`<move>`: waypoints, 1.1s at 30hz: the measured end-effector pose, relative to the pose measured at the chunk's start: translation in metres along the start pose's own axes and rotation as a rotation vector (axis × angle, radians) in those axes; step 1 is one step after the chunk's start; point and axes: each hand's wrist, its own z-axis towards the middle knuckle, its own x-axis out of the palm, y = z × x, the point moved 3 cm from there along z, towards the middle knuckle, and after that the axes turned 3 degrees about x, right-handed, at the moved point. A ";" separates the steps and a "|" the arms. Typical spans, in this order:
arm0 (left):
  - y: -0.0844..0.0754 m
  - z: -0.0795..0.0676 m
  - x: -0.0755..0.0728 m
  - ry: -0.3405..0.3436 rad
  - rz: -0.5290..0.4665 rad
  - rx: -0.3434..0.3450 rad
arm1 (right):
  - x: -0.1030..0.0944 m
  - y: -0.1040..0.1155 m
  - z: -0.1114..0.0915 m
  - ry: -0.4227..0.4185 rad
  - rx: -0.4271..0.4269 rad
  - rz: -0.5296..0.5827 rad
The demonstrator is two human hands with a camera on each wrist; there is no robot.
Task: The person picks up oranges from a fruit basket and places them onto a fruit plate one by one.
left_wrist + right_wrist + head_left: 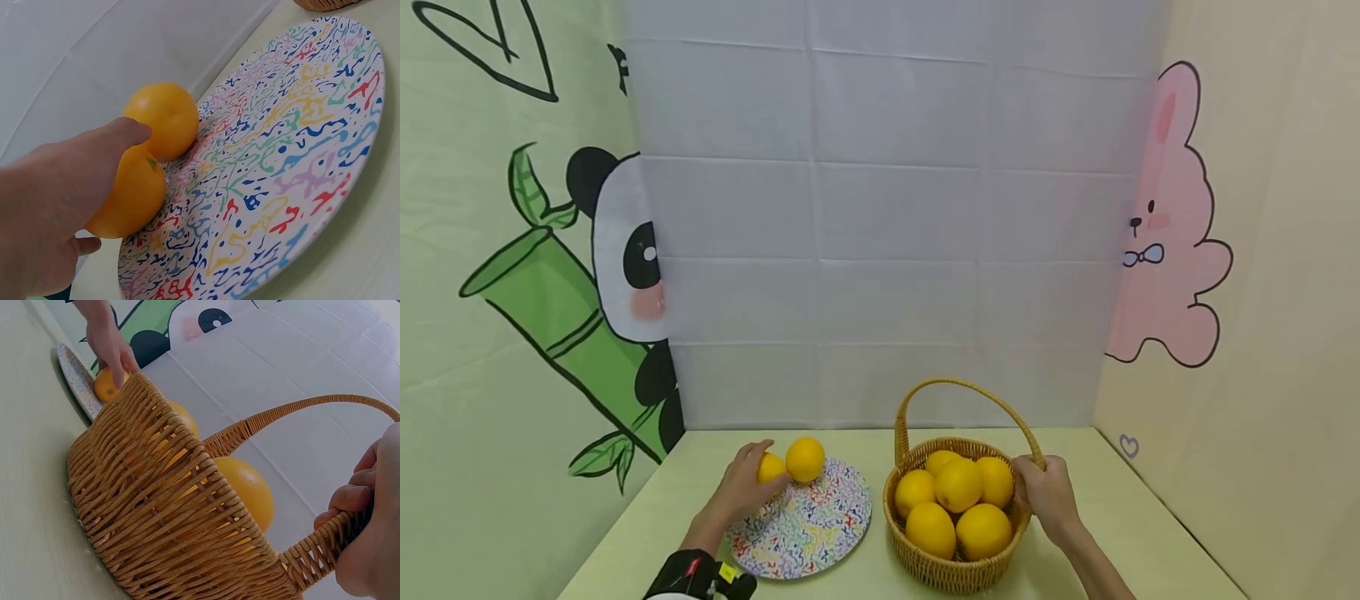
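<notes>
The left hand (743, 487) curls thumb and fingers round one orange (770, 468) at the plate's (808, 533) far-left edge; a second orange (805, 459) sits touching it; the right hand (1049, 496) wraps the handle (325, 400) low, near the rim; six more oranges (958, 485) lie heaped in the basket (951, 575), upright on the table (647, 517), right of the plate.

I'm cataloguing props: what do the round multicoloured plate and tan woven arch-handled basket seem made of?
The plate looks like plastic or ceramic, I can't tell which: smooth, rather matte, without strong highlights. The basket looks like wicker or an imitation, lightly glossy, with interlaced strands.
</notes>
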 end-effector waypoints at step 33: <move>-0.124 -0.009 -0.033 0.019 0.001 0.311 | 0.000 0.001 -0.002 0.018 -0.024 -0.048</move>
